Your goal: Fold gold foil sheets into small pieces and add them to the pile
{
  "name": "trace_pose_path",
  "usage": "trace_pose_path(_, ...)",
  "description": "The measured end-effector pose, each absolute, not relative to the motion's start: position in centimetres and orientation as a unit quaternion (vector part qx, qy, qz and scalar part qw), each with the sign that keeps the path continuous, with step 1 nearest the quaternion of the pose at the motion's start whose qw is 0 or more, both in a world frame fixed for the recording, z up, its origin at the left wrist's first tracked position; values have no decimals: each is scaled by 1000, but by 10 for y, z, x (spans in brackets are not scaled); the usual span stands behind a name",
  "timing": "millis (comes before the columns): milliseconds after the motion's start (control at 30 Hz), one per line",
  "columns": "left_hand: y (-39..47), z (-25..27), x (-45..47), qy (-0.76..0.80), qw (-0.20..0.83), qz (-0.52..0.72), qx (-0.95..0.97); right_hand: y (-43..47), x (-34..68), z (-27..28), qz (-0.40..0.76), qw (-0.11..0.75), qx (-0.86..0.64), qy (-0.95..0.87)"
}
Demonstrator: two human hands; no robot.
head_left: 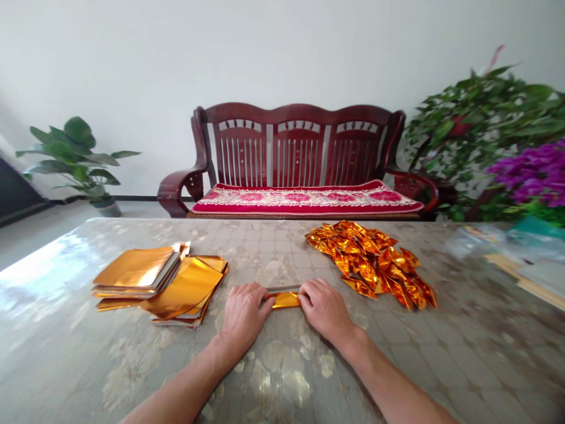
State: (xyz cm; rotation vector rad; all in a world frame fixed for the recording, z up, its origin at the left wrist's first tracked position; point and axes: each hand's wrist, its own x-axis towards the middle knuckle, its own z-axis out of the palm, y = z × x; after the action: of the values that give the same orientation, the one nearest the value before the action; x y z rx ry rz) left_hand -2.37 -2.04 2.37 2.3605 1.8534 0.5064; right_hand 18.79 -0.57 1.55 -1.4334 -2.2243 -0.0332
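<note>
Between my two hands lies a narrow folded strip of gold foil paper (pixel 286 300), close to the tabletop. My left hand (pixel 246 309) grips its left end, fingers curled and thumb pressed along the near side. At the right end, my right hand (pixel 325 307) pinches it in the same way. Left of my left hand, flat gold foil sheets (pixel 136 268) sit in a loose stack, with more sheets (pixel 188 288) fanned out against it. Beyond my right hand is a heap of folded gold foil pieces (pixel 364 256), pointed at their ends.
The table (pixel 273 377) has a glossy, patterned cover. On its right side are clear plastic bags and papers (pixel 538 259) near purple flowers (pixel 534 174). Behind the table stands a dark red wooden bench (pixel 298 141) with a red patterned cushion (pixel 304 200). A potted plant (pixel 82 156) stands at left.
</note>
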Motion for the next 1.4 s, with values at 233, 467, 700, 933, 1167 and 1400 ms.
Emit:
trace_pose_path(233,-20,24,-20,626,33,149,765,-3,187,14,5,252,-530,-809)
trace_pose_path(467,-20,27,-17,630,62,137,762,-2,186,11,26,257,-536,-804)
trace_pose_path(700,-20,29,-17,653,76,118,744,-1,186,12,44,264,-547,-793)
trace_pose_path(933,-18,30,-17,662,73,98,740,-1,186,10,52,262,-554,-789)
trace_pose_path(1167,-16,31,-18,675,85,70,730,-1,186,10,53,271,-551,-787)
trace_pose_path(1400,-17,31,-18,671,77,74,733,-1,186,10,62,277,-551,-785)
